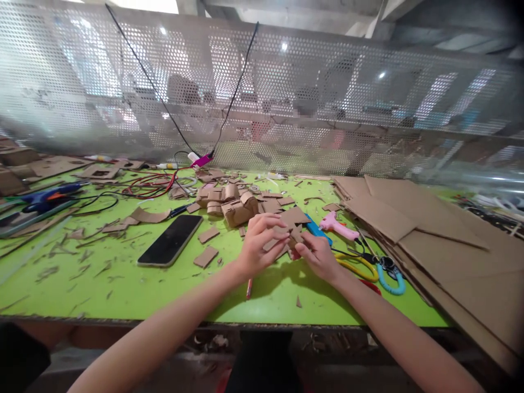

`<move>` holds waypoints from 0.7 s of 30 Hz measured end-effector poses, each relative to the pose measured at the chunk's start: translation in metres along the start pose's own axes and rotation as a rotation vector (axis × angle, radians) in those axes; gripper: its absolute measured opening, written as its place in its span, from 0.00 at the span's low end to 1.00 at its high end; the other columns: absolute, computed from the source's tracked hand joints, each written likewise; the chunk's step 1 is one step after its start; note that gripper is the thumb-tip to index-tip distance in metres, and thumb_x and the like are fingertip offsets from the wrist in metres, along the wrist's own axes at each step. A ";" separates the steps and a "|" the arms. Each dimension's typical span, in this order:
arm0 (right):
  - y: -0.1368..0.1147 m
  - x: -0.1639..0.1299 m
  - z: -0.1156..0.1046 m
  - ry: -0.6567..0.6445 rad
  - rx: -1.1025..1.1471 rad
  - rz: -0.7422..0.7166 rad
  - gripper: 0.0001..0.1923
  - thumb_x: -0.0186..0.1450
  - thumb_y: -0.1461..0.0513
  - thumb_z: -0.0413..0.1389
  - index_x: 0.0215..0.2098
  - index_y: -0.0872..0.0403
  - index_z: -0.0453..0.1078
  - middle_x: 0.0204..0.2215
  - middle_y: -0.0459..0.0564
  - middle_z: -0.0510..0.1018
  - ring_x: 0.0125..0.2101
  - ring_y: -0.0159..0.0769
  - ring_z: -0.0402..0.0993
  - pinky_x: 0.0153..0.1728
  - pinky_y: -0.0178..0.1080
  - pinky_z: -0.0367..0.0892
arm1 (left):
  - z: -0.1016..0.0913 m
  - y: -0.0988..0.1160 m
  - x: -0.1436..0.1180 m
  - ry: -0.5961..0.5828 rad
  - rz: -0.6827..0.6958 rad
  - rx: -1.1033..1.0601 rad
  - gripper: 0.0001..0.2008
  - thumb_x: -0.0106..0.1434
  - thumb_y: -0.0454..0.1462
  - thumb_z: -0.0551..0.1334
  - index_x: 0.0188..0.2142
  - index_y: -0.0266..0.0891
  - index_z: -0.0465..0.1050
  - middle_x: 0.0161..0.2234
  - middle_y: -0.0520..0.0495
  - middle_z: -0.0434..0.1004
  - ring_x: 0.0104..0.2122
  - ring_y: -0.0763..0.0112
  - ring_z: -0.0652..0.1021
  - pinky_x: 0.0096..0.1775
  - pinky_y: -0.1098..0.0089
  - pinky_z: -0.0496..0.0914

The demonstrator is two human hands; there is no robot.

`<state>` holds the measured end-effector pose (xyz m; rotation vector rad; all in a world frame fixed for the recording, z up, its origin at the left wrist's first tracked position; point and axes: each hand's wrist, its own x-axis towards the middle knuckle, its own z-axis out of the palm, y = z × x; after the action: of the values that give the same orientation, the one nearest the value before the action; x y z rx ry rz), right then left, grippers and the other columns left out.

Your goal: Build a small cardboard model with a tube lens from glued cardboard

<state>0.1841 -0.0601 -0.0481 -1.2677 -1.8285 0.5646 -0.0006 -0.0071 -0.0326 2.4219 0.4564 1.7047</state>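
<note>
L hand half-curled, grip unclear; R hand pinching cardboard pc, prob. steadying it; pink glue gun just right, prob. kept handy.

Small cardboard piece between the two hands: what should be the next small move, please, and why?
I would probably close the left hand on the small cardboard piece to steady it: the right hand seems to hold it, while the left one looks loosely curled beside it, contact unclear.

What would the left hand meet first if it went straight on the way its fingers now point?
Most likely the small cardboard piece at the right hand, just ahead of the left hand; depth is unclear, so they may already touch.
</note>
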 end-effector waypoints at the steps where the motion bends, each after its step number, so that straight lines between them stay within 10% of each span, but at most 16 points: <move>1: 0.002 0.000 0.001 -0.003 0.010 -0.001 0.21 0.65 0.44 0.47 0.30 0.51 0.66 0.22 0.47 0.78 0.24 0.38 0.77 0.27 0.36 0.67 | 0.001 0.000 0.000 0.010 0.007 -0.007 0.04 0.61 0.36 0.61 0.30 0.42 0.73 0.35 0.46 0.76 0.44 0.62 0.74 0.45 0.59 0.68; 21: -0.006 -0.001 0.005 0.030 0.053 0.027 0.15 0.65 0.48 0.51 0.34 0.51 0.65 0.21 0.45 0.76 0.24 0.36 0.74 0.27 0.36 0.64 | 0.010 0.005 -0.005 0.022 -0.170 -0.072 0.06 0.57 0.36 0.63 0.27 0.40 0.67 0.33 0.47 0.75 0.44 0.61 0.75 0.44 0.58 0.70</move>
<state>0.1768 -0.0633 -0.0473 -1.2606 -1.7634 0.6018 0.0083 -0.0132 -0.0386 2.2468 0.5749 1.6486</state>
